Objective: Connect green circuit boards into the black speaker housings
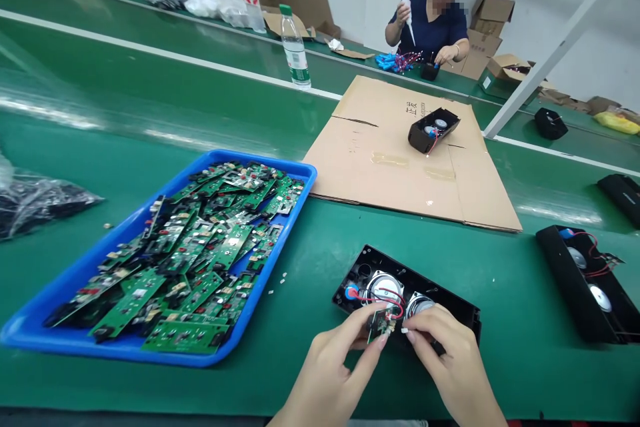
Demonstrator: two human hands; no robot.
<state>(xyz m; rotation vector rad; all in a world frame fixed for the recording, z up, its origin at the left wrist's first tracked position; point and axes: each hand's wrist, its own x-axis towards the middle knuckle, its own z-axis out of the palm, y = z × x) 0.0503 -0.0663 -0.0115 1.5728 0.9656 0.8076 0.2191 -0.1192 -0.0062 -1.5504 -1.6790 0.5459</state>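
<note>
A small green circuit board [383, 323] is pinched between the thumb and fingers of my left hand [345, 347]. Close beside it, my right hand [443, 340] grips a tiny white connector [405, 330] at its fingertips. Both hands are over an open black speaker housing [370, 260] lying on the green table. Two round silver speakers sit inside it, the left speaker [386, 288] partly crossed by red wires [397, 303]. Near its left end is a blue-wrapped part [352, 291]. My fingers hide the housing's front edge and part of the right speaker [419, 304].
Left stands a blue tray [265, 307] heaped with circuit boards. Ahead, a cardboard sheet [370, 173] bears another speaker housing [434, 130]; another open housing [560, 280] lies right. A water bottle [296, 53] stands on the line. Opposite, a co-worker [430, 20] holds a white nozzle bottle.
</note>
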